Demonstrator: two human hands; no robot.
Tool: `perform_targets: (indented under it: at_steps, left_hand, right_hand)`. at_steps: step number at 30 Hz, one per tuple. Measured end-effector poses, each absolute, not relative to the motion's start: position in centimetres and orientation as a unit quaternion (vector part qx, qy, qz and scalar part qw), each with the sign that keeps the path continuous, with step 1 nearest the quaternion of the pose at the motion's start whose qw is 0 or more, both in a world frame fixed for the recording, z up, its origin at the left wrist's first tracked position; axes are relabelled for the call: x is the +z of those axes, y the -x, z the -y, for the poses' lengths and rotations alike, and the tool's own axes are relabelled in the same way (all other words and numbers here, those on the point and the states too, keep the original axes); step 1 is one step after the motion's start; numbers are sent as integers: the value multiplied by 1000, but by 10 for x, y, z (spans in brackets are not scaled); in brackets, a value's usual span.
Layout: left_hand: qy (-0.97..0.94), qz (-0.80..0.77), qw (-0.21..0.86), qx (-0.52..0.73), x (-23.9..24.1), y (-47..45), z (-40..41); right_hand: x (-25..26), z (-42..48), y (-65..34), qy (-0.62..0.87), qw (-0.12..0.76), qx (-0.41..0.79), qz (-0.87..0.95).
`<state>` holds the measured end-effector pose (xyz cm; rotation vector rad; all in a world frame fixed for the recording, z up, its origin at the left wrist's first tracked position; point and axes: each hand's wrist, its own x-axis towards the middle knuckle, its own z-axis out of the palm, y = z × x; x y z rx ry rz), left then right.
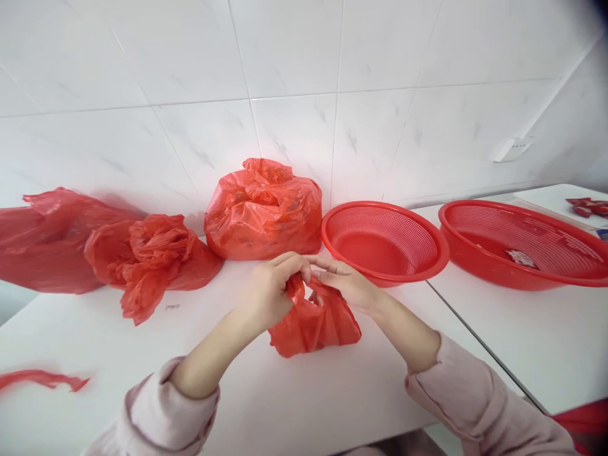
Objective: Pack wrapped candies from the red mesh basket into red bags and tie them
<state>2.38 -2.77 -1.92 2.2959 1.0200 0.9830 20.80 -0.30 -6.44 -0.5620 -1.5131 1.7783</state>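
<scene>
A small red plastic bag point(316, 326) hangs from both of my hands, low over the white table point(285, 399). My left hand point(273, 291) is closed on its gathered top edge. Close beside it, my right hand point(349, 282) grips the bag's upper right side, the fingertips of both hands nearly meeting. A gap in the bag shows between them. What the bag contains, if anything, cannot be made out. Just behind my hands sits a full, knotted red plastic bag point(263, 212) against the wall.
Two more red bags, one bunched point(156, 253) and one larger point(52, 240), lie at the left. A red plastic strip point(42, 379) rests nearby. To the right stand a round red basket point(432, 253) and a wider red basket point(503, 278) holding a small patterned packet point(521, 258).
</scene>
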Motion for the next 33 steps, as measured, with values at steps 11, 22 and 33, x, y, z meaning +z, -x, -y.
perform_targets:
  at_steps: [11, 22, 33]
  left_hand:
    - [-760, -494, 176, 383, -74, 24, 40]
    - [-644, -533, 270, 478, -120, 9, 51]
    - [-662, -565, 316, 377, -143, -13, 32]
  right_hand:
    - [-93, 39, -254, 448, 401, 390, 698]
    - [-135, 28, -260, 521, 467, 425, 575]
    - [-166, 28, -216, 531, 412, 282, 684]
